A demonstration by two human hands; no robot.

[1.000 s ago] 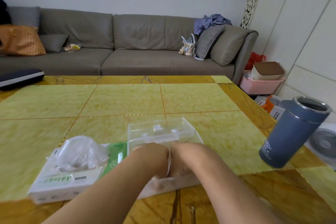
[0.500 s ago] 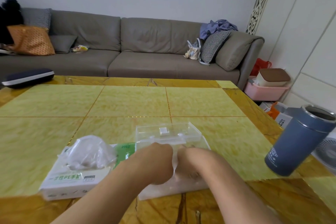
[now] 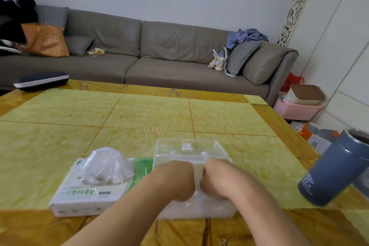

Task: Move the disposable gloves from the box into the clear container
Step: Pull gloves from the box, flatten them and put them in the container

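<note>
At six o'clock both my left hand (image 3: 175, 180) and right hand (image 3: 214, 180) are down inside the clear container (image 3: 191, 147) — fingers hidden, can't tell the grip — best press the gloves (image 3: 104, 166) flat, more bunched atop the box (image 3: 87, 195) at nine o'clock.

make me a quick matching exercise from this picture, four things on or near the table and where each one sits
Things:
1. glove box
2. clear container
3. blue tumbler
4. dark case

Places:
A. far left corner of the table
B. right edge of the table
C. left of the clear container, a plastic glove puffing out of its top
D. in front of the person, both hands pushed into it

Pairs: 1-C, 2-D, 3-B, 4-A
</note>
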